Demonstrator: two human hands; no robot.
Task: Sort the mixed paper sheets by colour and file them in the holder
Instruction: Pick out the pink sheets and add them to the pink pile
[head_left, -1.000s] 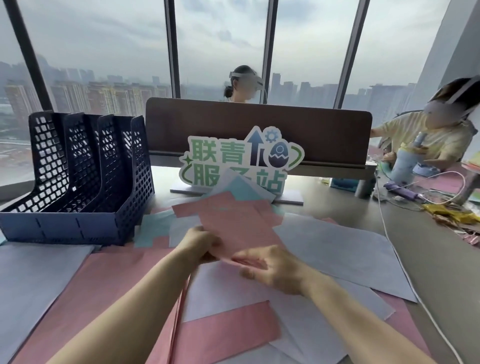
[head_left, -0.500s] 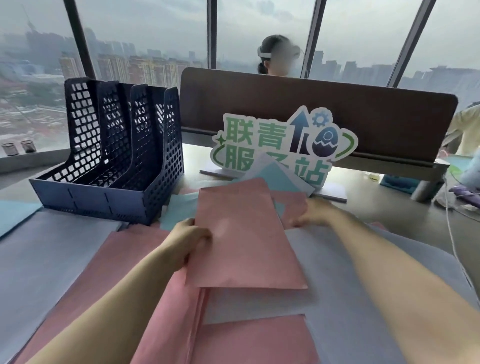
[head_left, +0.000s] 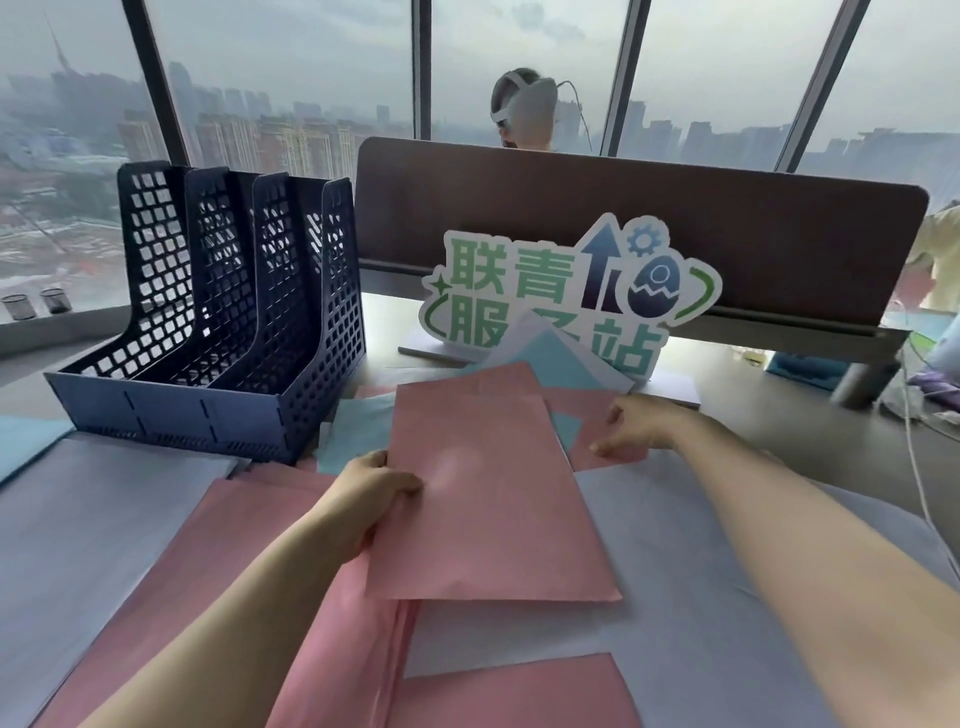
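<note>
My left hand (head_left: 371, 488) grips the left edge of a small stack of pink sheets (head_left: 488, 499), held just above the desk. My right hand (head_left: 636, 423) reaches further back and pinches another pink sheet (head_left: 602, 441) lying among light blue paper (head_left: 545, 358) and white paper (head_left: 727, 571). More pink sheets (head_left: 208, 571) lie below my left arm. The dark blue mesh file holder (head_left: 228, 332) stands at the left with three open compartments; no paper shows in them.
A green and white cut-out sign (head_left: 566, 291) stands behind the papers in front of a brown desk divider (head_left: 675, 228). A person sits beyond the divider. White cables (head_left: 914, 431) run down the right side. White sheets (head_left: 78, 509) cover the left of the desk.
The view has shifted left and closer. My right hand left the held pink stack and reached back right to another pink sheet. My left hand keeps its grip on the stack.
</note>
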